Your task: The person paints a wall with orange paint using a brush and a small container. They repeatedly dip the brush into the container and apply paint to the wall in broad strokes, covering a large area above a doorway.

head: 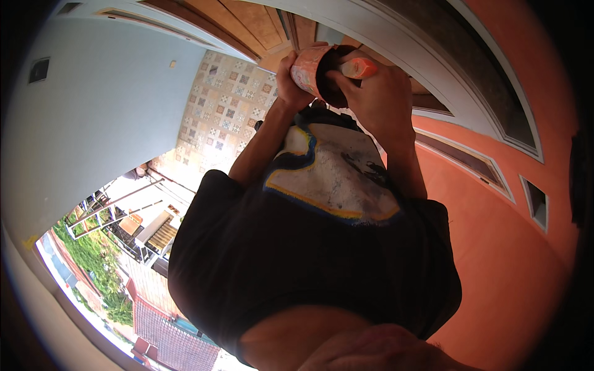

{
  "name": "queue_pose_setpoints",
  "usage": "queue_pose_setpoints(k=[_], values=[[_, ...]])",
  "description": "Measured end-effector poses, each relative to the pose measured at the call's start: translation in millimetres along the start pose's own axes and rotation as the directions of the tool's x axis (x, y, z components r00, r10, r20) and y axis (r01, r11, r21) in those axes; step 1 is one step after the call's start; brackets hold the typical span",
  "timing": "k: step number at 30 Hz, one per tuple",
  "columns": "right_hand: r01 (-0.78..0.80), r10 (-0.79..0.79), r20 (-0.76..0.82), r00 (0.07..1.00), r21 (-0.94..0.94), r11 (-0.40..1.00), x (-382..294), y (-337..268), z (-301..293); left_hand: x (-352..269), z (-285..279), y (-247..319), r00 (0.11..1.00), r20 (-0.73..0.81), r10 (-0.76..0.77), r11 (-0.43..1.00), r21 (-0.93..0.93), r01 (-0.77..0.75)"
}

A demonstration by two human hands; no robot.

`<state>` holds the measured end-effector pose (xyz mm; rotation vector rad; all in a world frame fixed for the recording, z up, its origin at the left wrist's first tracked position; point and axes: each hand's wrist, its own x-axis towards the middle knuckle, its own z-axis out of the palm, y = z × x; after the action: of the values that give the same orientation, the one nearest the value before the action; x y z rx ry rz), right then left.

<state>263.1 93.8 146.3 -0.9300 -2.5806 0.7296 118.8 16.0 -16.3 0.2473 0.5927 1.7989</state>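
My left hand (pixel 291 83) holds a paint-smeared, orange-coloured can (pixel 306 72) around its side and base. The can is tilted, its dark open mouth turned towards my right hand (pixel 383 95). Pinched in that hand is an orange-ended handle (pixel 359 68), perhaps a paintbrush's. Its other end cannot be made out. My right thumb and fingers are at the can's rim, some of them hidden by the handle. What the can contains is too dark to tell. Both hands are out in front of my torso, above my printed black T-shirt (pixel 320 259).
Wooden door panels (pixel 250 23) and a pale frame (pixel 417 41) stand close ahead. An orange wall (pixel 501 259) rises on my right, a pale wall (pixel 106 92) on my left. Patterned tiles (pixel 227 102) cover the floor. Metal rails (pixel 116 204) and a tiled roof (pixel 171 334) show lower left.
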Motion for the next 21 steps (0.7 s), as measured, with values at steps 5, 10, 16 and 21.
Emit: queue_pose_setpoints(k=[5,10,16,21], values=[[0.034,-0.029,-0.053,0.998,0.104,0.994,0,2,-5,-1,0,0,1.000,-0.023,-0.012,0.999,-0.033,0.011],[-0.039,0.059,-0.037,0.998,0.406,0.913,-4,7,-23,1,3,1,0.999,-0.020,-0.026,0.991,-0.131,0.024],[-0.116,0.181,-0.014,0.983,0.716,0.688,-8,18,-40,1,1,0,0.998,-0.060,-0.032,0.995,-0.101,0.026],[-0.149,0.249,-0.026,0.968,0.740,0.656,-11,27,-46,4,-7,1,0.973,0.209,-0.095,0.854,-0.485,0.187]])
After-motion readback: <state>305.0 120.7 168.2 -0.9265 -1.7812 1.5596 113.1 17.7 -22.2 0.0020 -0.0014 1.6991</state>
